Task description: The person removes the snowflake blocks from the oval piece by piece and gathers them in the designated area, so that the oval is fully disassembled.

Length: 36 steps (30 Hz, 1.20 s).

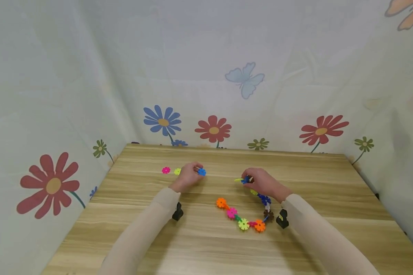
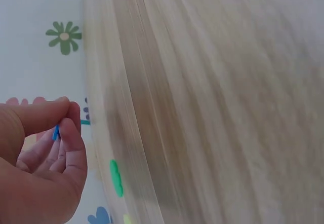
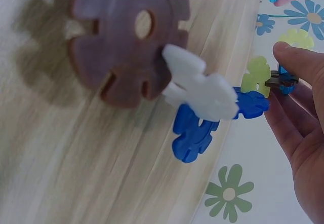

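Over the table, my left hand (image 1: 187, 177) pinches a blue flower-shaped plastic disc (image 1: 202, 172) between thumb and fingers. In the left wrist view, only a sliver of that disc shows among the fingers. My right hand (image 1: 263, 181) pinches the end of a chain of interlocking flower discs (image 1: 243, 224). In the right wrist view, a light blue disc (image 3: 288, 79) and a dark brown one sit at its fingertips, joined to a yellow disc (image 3: 257, 74). From there the chain curves through dark blue, white and brown discs, ending at an orange disc (image 1: 221, 203).
A pink disc (image 1: 166, 170) and a yellow disc (image 1: 177, 171) lie left of my left hand. A green disc (image 2: 116, 177) shows near it in the left wrist view. Behind the wooden table (image 1: 141, 221) hangs a flower-printed cloth (image 1: 192, 88).
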### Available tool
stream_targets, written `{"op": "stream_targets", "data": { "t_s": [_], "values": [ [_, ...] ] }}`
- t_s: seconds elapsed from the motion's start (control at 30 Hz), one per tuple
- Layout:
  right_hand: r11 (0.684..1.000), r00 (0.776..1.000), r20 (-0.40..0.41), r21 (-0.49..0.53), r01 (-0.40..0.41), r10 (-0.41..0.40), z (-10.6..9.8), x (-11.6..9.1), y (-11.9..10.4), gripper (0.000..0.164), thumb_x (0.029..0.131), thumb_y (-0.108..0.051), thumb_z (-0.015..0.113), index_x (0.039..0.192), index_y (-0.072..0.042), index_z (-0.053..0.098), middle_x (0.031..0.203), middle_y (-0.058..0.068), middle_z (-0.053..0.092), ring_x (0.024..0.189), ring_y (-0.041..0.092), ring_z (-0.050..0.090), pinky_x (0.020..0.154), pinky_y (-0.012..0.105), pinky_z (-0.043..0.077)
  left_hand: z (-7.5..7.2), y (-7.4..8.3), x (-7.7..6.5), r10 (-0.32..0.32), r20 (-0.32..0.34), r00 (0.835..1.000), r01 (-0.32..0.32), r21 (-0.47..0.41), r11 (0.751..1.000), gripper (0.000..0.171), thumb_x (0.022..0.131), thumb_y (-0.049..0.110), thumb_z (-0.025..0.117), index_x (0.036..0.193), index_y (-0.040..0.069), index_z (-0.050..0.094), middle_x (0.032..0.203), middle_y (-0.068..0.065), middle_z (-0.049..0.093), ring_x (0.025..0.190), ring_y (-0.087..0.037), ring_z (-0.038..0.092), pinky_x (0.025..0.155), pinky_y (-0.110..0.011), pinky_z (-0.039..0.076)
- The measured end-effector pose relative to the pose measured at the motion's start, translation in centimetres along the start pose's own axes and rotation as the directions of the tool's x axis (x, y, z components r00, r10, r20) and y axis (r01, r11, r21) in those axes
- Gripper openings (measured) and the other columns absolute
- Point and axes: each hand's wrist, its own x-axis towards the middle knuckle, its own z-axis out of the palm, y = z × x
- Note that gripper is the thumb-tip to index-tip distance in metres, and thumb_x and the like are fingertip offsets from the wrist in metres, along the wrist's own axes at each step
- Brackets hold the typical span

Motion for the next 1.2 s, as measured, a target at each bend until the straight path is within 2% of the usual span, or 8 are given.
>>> {"op": "stream_targets", "data": {
  "t_s": [0.1,0.33,0.6,1.0,1.2],
  "values": [
    [1.000,1.000,0.005,-0.004,-0.012,0.012,-0.1,0.0,0.0,0.018,0.085,-0.009,0.071,0.101,-0.011,0.063,0.098,0.000,0.063,0.086,0.016,0.063,0.074,0.032,0.053,-0.2,-0.2,0.3,-0.019,-0.022,1.000,0.020,0.063,0.998,0.032,0.083,0.002,0.070,0.113,0.000,0.060,0.102,-0.014,0.061,0.088,-0.024,0.057,0.076,-0.033,0.051],
    [0.999,0.999,0.016,-0.014,-0.033,0.033,-0.1,0.0,-0.1,0.019,0.085,-0.010,0.071,0.101,-0.012,0.063,0.098,0.000,0.063,0.086,0.015,0.063,0.074,0.031,0.052,0.0,-0.4,0.7,-0.053,-0.023,0.998,0.056,0.150,0.987,0.032,0.082,0.004,0.071,0.112,-0.001,0.060,0.100,-0.014,0.061,0.088,-0.024,0.057,0.078,-0.034,0.050],
    [1.000,0.999,0.023,-0.016,-0.023,0.023,-0.1,0.1,-0.2,0.020,0.085,-0.010,0.071,0.103,-0.011,0.063,0.099,0.001,0.063,0.087,0.015,0.063,0.074,0.032,0.052,0.4,-1.4,1.5,-0.037,-0.050,0.998,0.047,0.225,0.973,0.032,0.078,0.003,0.072,0.109,-0.001,0.061,0.099,-0.014,0.063,0.086,-0.023,0.059,0.077,-0.035,0.050],
    [0.999,0.999,0.029,-0.029,-0.013,0.014,0.2,0.4,-0.3,0.020,0.084,-0.010,0.072,0.101,-0.012,0.064,0.097,-0.001,0.064,0.086,0.014,0.062,0.076,0.033,0.052,0.9,-1.0,1.7,-0.045,-0.080,0.996,0.069,0.325,0.943,0.027,0.080,0.006,0.070,0.106,-0.001,0.063,0.105,-0.013,0.062,0.089,-0.024,0.056,0.081,-0.037,0.049],
    [0.999,1.000,0.029,-0.037,-0.001,0.002,0.0,0.4,-0.4,0.019,0.084,-0.010,0.072,0.101,-0.011,0.063,0.097,0.000,0.064,0.086,0.016,0.062,0.075,0.034,0.052,1.2,-1.0,2.1,-0.024,-0.080,0.997,0.053,0.385,0.921,0.030,0.082,0.007,0.069,0.110,-0.001,0.063,0.111,-0.014,0.061,0.099,-0.026,0.057,0.086,-0.038,0.048]
  ]
}}
